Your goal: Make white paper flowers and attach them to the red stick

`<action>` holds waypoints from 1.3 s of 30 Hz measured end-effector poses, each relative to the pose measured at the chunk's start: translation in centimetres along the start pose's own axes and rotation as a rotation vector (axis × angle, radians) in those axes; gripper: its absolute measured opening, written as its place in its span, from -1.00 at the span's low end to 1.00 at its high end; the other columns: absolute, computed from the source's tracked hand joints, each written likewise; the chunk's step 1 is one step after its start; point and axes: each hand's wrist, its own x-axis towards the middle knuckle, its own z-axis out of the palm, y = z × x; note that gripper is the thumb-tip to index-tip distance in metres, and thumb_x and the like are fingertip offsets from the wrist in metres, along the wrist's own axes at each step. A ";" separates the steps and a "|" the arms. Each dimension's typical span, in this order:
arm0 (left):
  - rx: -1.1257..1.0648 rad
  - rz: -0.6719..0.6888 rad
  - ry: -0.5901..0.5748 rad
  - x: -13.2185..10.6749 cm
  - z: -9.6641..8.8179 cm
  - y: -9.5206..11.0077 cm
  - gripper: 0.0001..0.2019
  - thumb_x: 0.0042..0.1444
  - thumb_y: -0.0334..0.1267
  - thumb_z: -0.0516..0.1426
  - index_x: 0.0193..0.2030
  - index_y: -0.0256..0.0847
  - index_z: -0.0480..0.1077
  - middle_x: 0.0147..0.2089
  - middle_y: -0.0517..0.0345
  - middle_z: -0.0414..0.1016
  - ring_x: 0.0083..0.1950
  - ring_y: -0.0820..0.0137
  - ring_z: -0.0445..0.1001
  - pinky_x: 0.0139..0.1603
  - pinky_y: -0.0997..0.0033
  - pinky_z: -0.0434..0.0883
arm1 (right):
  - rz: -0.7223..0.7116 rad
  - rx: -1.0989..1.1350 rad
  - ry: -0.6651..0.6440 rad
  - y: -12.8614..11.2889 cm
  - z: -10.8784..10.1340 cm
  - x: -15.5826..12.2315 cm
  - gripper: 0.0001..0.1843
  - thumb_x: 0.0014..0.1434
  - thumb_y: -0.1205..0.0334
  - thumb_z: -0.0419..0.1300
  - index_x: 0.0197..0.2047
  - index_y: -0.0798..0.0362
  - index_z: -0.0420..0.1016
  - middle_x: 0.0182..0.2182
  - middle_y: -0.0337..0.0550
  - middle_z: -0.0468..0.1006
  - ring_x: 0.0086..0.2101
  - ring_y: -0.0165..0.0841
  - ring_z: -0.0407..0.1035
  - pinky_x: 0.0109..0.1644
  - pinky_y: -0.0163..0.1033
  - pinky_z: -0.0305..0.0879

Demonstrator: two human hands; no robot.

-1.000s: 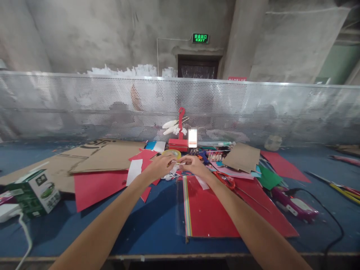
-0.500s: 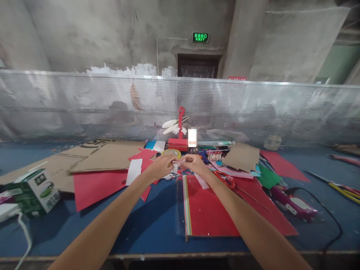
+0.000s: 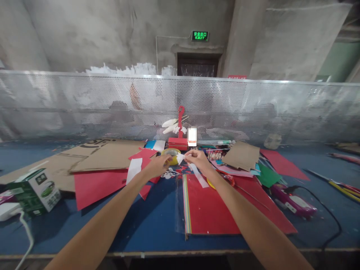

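Both my arms reach out over a blue table (image 3: 146, 225) strewn with craft paper. My left hand (image 3: 159, 166) is closed in a pinch beside a yellowish tape roll (image 3: 171, 153). My right hand (image 3: 198, 160) pinches a small white paper piece (image 3: 180, 158), and a white strip (image 3: 197, 176) trails down from under that hand. The two hands are a short way apart, with the white piece between them. Below them lies a pack of coloured paper (image 3: 209, 210) with a red sheet on top.
Cardboard sheets (image 3: 98, 155) and red paper (image 3: 98, 185) lie to the left, a green-and-white box (image 3: 38, 193) at the far left. Red-handled scissors (image 3: 225, 178), a purple glue gun (image 3: 292, 202) with a black cord, brown card (image 3: 243, 155) sit right. A perforated metal screen (image 3: 253, 108) runs behind.
My hands have drawn apart a little. The right hand has lifted up and back with the white piece, and the white strip now hangs below it.
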 end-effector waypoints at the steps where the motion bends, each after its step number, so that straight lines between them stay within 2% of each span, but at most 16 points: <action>1: 0.013 0.004 -0.055 -0.1 0.5 -0.4 -0.74 0.08 -0.38 0.04 -0.07 -0.21 0.39 -0.05 0.00 0.53 -0.02 0.19 0.48 0.03 0.21 0.38 | -0.005 -0.011 0.005 0.0 0.0 0.0 -0.81 -0.14 0.22 0.32 -0.40 0.10 0.53 -0.49 -0.15 0.59 -0.40 -0.29 0.51 -0.22 -0.21 0.45; 3: 0.010 0.040 -0.137 -0.3 1.3 -1.0 -0.71 0.09 -0.35 0.04 -0.03 -0.20 0.39 -0.02 0.00 0.52 0.00 0.19 0.47 0.04 0.21 0.38 | -0.022 -0.031 0.007 0.0 0.0 -0.1 -0.83 -0.14 0.22 0.31 -0.41 0.09 0.52 -0.48 -0.15 0.59 -0.41 -0.31 0.50 -0.23 -0.22 0.44; 5: -0.016 0.072 -0.160 -0.4 1.8 -1.3 -0.70 0.10 -0.34 0.04 -0.02 -0.20 0.40 -0.04 0.01 0.54 -0.04 0.22 0.48 0.02 0.25 0.39 | -0.041 -0.043 -0.003 0.0 0.1 -0.1 -0.84 -0.13 0.21 0.31 -0.42 0.09 0.52 -0.49 -0.16 0.58 -0.42 -0.32 0.49 -0.24 -0.22 0.44; 10: -0.059 0.105 -0.176 -0.2 1.7 -1.1 -0.73 0.09 -0.35 0.03 -0.07 -0.20 0.41 -0.18 0.06 0.55 -0.17 0.28 0.48 -0.12 0.32 0.39 | -0.049 -0.049 -0.037 0.1 0.1 0.0 -0.82 -0.13 0.20 0.31 -0.40 0.10 0.56 -0.47 -0.15 0.60 -0.42 -0.32 0.49 -0.24 -0.23 0.44; 19: -0.066 0.069 -0.132 0.0 1.5 -1.7 -0.72 0.13 -0.29 0.05 -0.02 -0.20 0.38 -0.16 0.03 0.54 -0.17 0.27 0.48 -0.15 0.32 0.38 | -0.013 -0.039 -0.051 0.3 0.2 -0.1 -0.70 -0.12 0.11 0.36 -0.32 0.13 0.61 -0.49 -0.11 0.61 -0.41 -0.25 0.53 -0.23 -0.17 0.47; 25: -0.121 0.034 -0.167 -0.1 1.3 -1.6 -0.62 0.17 -0.25 0.03 0.14 -0.21 0.30 -0.19 0.06 0.57 -0.28 0.33 0.50 -0.27 0.40 0.38 | -0.006 0.000 -0.068 0.1 0.2 -0.3 -0.64 -0.13 0.05 0.39 -0.30 0.12 0.62 -0.46 -0.09 0.62 -0.37 -0.23 0.54 -0.15 -0.12 0.48; 29: -0.089 0.000 -0.157 0.0 1.4 -1.8 -0.60 0.20 -0.21 0.01 0.17 -0.22 0.27 -0.22 0.04 0.56 -0.32 0.33 0.49 -0.31 0.40 0.36 | -0.012 -0.004 -0.071 0.0 0.2 -0.3 -0.63 -0.15 0.03 0.40 -0.32 0.12 0.62 -0.47 -0.10 0.62 -0.38 -0.22 0.54 -0.15 -0.10 0.48; 34: -0.064 0.024 -0.178 -0.1 1.3 -1.8 -0.66 0.16 -0.20 0.04 0.05 -0.22 0.36 -0.30 0.08 0.53 -0.32 0.33 0.47 -0.29 0.40 0.34 | -0.003 -0.028 -0.071 0.3 0.3 -0.1 -0.67 -0.17 0.08 0.41 -0.35 0.14 0.60 -0.50 -0.10 0.61 -0.40 -0.22 0.54 -0.20 -0.13 0.48; 39: -0.032 0.045 -0.195 -0.2 0.9 -1.6 -0.74 0.10 -0.26 0.04 -0.13 -0.21 0.48 -0.17 0.00 0.51 -0.14 0.25 0.45 -0.09 0.29 0.39 | -0.022 -0.041 -0.080 0.8 0.2 0.1 -0.70 -0.14 0.13 0.38 -0.35 0.15 0.59 -0.51 -0.11 0.60 -0.43 -0.26 0.52 -0.24 -0.19 0.46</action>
